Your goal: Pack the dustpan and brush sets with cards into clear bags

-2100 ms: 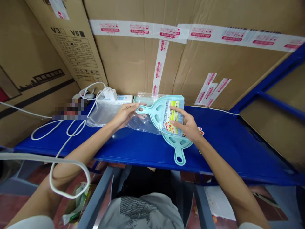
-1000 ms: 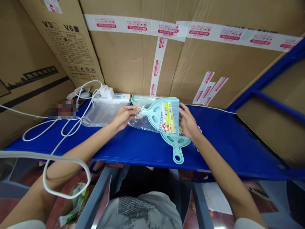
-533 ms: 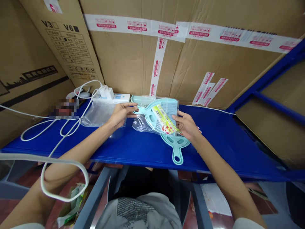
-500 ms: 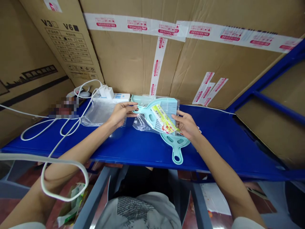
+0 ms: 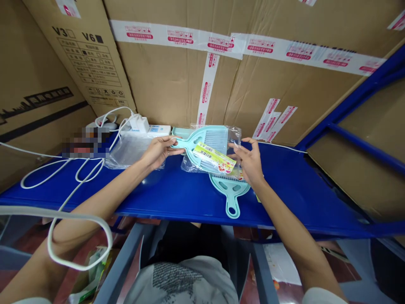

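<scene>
My left hand [image 5: 158, 153] is closed around the handle of a mint-green dustpan and brush set [image 5: 218, 137], held a little above the blue table. A yellow-green printed label [image 5: 215, 159] lies across the set. Clear plastic bag [image 5: 234, 136] film shows around its wide end. At that end, my right hand [image 5: 251, 162] pinches the bag's edge between thumb and fingers. Below, a second mint-green dustpan set [image 5: 232, 194] rests on the table, its handle toward me and its upper part covered. Another pale green piece [image 5: 180, 131] is partly hidden behind my left hand.
Flat clear plastic bags [image 5: 128, 152] lie left of my left hand. Behind them stand a white power strip [image 5: 160, 130] and plugs; white cables [image 5: 79, 169] loop across the left side. Cardboard [image 5: 171, 80] walls the back, and a blue metal frame [image 5: 348, 101] rises at right.
The held dustpan set has shifted slightly left and up, away from my right fingers. More loose bag film shows past its wide end, and my right hand has turned upward.
</scene>
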A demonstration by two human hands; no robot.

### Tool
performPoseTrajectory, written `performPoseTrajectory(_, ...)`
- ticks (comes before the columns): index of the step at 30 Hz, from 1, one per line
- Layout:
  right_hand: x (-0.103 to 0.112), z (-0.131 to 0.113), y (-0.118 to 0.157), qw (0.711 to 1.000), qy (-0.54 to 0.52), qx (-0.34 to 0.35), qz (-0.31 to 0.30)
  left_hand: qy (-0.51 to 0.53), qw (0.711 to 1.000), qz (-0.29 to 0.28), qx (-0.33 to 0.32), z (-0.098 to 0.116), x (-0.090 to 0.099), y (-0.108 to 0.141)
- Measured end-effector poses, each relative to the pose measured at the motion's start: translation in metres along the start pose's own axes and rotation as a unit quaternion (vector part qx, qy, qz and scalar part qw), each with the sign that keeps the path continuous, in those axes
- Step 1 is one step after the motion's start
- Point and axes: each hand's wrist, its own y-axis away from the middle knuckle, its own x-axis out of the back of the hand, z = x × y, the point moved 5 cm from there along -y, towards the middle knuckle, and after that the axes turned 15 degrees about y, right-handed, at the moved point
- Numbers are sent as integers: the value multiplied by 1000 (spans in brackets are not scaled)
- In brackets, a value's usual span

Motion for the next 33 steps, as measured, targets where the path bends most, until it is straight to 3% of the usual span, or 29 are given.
performPoseTrajectory(3,-1,-6,0,996,44,79,-15,10,1000,-7,-10,-2,-1,1)
performPoseTrajectory(6,-5,-6,0,982,123,122,-72,12,1000,-17,-16,-2,-4,2)
performPoseTrajectory(21,-19,-13,13,894,277,190,-295,-15,998,-52,16,-7,-7,5)
performPoseTrajectory(25,-21,-17,14,881,313,205,-291,-7,999,-45,14,-5,-8,6)
performPoseTrajectory(30,-13,-12,6,904,311,206,-211,20,999,-30,-12,0,-8,6)
performPoseTrajectory(33,-11,-8,5,908,297,191,-224,25,999,-39,-16,0,-9,6)
